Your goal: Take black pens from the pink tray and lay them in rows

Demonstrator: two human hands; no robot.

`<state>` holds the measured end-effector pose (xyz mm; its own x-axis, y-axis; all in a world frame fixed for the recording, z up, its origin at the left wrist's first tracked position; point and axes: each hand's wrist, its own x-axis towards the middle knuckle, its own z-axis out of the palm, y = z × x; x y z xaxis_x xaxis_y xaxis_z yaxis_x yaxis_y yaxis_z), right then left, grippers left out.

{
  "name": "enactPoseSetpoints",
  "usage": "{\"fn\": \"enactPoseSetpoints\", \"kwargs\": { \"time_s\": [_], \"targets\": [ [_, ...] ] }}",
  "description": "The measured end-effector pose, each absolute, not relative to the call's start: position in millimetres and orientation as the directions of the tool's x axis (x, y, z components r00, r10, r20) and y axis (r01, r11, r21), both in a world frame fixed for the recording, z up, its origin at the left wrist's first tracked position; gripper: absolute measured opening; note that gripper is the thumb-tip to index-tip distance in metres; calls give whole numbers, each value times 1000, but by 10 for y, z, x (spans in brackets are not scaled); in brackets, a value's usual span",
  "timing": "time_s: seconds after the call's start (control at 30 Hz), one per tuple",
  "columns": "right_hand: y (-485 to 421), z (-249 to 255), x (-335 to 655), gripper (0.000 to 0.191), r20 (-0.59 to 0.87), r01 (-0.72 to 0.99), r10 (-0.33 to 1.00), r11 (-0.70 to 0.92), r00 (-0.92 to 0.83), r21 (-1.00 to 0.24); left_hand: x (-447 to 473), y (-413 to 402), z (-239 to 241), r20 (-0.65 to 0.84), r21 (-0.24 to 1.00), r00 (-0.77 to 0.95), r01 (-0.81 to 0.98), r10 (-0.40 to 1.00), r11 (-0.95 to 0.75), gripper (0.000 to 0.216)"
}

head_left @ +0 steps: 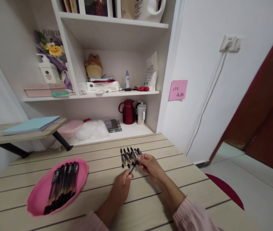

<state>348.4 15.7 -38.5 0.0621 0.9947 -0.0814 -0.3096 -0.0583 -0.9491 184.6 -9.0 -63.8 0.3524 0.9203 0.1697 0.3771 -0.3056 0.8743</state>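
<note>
One dark pen point(133, 167) is held over the table point(98, 189) in the head view, left hand point(121, 189) pinching it, right hand point(152, 167) pinching its far end, perhaps for steadiness; the pink tray point(39, 195) likely keeps other pens point(65, 183) from rolling.

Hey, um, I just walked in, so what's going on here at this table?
A person sits or stands at the table, working with pens. The left hand holds a dark pen, and the right hand is at its far end; whether it grips the pen is hard to tell. Just beyond the hands, several pens lie side by side on the table. To the left, more pens lie in a pink tray.
</note>
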Motion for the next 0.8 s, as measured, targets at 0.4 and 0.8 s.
{"fn": "enactPoseSetpoints", "kwargs": {
  "time_s": [0.4,0.8],
  "targets": [
    [163,-406,3510,35,-50,-346,999,-45,6,-937,1844,-108,-624,148,888,343,367,928,-278,31],
    [181,-475,3486,35,-62,-341,998,-56,6,-938,1842,-113,-601,171,869,372,379,912,-318,25]
  ]
}}
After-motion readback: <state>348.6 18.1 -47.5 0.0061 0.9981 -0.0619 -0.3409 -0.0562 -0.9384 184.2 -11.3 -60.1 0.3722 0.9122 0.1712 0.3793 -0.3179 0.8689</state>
